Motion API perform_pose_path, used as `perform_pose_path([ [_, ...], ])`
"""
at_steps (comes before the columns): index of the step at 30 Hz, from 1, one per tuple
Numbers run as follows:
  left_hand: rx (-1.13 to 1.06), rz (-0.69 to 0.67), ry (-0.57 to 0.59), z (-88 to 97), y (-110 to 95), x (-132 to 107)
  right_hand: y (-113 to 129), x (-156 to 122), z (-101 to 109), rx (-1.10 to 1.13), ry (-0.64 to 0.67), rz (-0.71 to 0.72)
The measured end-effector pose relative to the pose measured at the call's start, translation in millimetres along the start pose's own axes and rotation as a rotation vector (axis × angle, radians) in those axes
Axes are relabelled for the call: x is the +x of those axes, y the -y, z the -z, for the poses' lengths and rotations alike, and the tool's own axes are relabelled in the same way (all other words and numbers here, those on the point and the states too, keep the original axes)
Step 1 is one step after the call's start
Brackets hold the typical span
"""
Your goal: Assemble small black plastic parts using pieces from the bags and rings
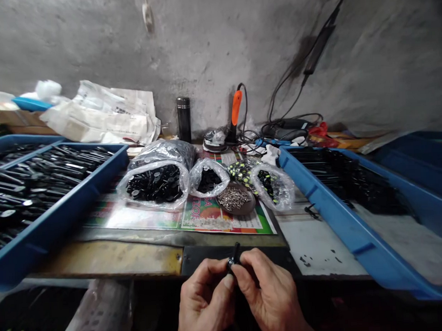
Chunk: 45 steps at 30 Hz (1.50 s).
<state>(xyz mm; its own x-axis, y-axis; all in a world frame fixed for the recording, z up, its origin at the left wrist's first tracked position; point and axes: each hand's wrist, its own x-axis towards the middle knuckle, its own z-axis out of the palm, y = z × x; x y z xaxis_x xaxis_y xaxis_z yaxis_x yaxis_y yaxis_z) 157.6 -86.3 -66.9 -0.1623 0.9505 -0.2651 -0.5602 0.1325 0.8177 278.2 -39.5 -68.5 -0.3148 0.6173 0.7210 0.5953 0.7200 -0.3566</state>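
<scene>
Just in front of the bench's near edge, my left hand (207, 300) and my right hand (270, 292) come together on a small black rod-like part (237, 251). Both hands pinch it between thumb and forefinger; its upper end sticks up and away from me, and its lower end is mostly hidden by the fingers. Beyond the hands, a round dish of small silvery screws or rivets (232, 198) lies on a colourful printed sheet (205, 224). Around it stand open clear bags: one of black parts (154, 184), a smaller one of black pieces (207, 180), and one of black-and-yellow pieces (267, 183).
A blue tray (71, 189) full of long black parts stands at left, another blue tray (325, 200) with black parts at right. At the back are a black flask (184, 119), an orange-handled tool (236, 108), cables and papers (105, 114). One loose black part (312, 212) lies beside the right tray.
</scene>
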Motion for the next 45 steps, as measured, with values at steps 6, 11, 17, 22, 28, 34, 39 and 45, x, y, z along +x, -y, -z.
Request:
perform_pose_path([
  [6,-0.071,-0.021,0.001,-1.8,-2.8,-1.0,-4.1,-4.0,4.5,0.114,0.035,-0.126],
  [11,-0.056,0.000,0.011,-2.6,-1.6,-0.6,-6.7,-4.2,3.3,0.200,0.157,-0.236],
  [17,-0.018,0.007,-0.003,-1.4,-2.3,-1.4,-7.3,-0.9,2.0,0.322,0.151,-0.353],
  [22,-0.004,0.008,0.004,-1.7,-2.8,-2.5,-4.7,-3.4,3.4,0.230,0.160,-0.347],
  [28,-0.002,0.023,0.027,-2.3,-3.4,-3.5,-5.0,-3.1,6.6,0.198,0.205,-0.276],
  [34,0.022,0.005,0.016,-2.0,-4.0,-4.6,-4.5,-4.3,6.3,0.217,0.139,-0.315],
  [39,0.004,0.005,0.015,-1.9,-4.5,-4.4,-5.1,-2.2,6.5,0.225,0.150,-0.251],
  [45,0.052,0.010,-0.006,-2.2,-5.7,-5.2,-5.7,1.1,12.3,0.242,0.096,-0.242],
])
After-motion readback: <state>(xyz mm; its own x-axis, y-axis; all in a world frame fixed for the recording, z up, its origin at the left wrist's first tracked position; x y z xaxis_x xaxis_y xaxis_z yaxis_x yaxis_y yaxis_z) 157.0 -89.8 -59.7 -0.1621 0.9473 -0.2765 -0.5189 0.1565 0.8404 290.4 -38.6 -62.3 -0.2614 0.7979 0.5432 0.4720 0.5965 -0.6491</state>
